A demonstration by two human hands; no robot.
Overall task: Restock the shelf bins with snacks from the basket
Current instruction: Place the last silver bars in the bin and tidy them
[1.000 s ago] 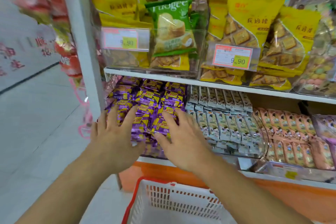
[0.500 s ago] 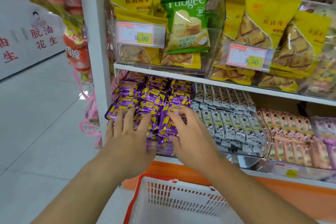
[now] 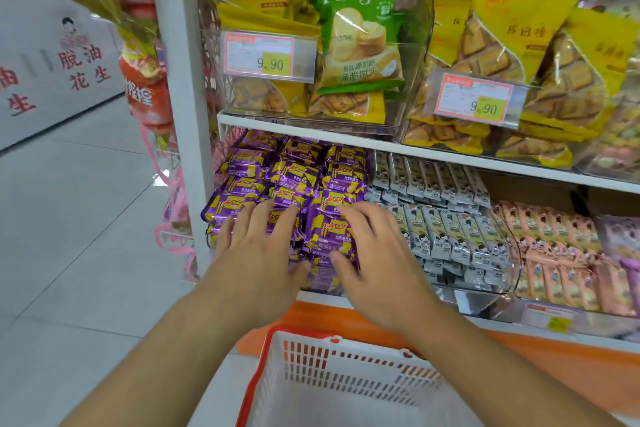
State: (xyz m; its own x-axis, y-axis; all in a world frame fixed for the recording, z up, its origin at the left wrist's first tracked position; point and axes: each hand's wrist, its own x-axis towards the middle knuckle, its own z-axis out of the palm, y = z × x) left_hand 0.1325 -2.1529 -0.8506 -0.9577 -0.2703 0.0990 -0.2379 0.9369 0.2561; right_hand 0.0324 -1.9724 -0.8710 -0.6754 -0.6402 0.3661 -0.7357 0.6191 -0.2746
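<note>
Purple and yellow snack packets (image 3: 294, 177) fill the leftmost bin of the lower shelf, stacked in rows. My left hand (image 3: 256, 253) lies flat on the front left packets with its fingers spread. My right hand (image 3: 377, 256) rests beside it on the front right packets, fingers straight, thumb against the stack's front. Neither hand holds a packet. Below my arms stands a white basket (image 3: 346, 378) with a red rim; the part of its inside that shows is bare.
Grey snack bars (image 3: 446, 218) and pink packets (image 3: 561, 253) fill the bins to the right. The upper shelf (image 3: 381, 146) carries yellow bags, a green bag (image 3: 360, 35) and price tags. A white upright post (image 3: 180, 80) stands left, with hanging red goods and tiled aisle floor beyond.
Both hands have stayed on the purple packets, shifting only a little. The view has drifted left and slightly closer to the shelf.
</note>
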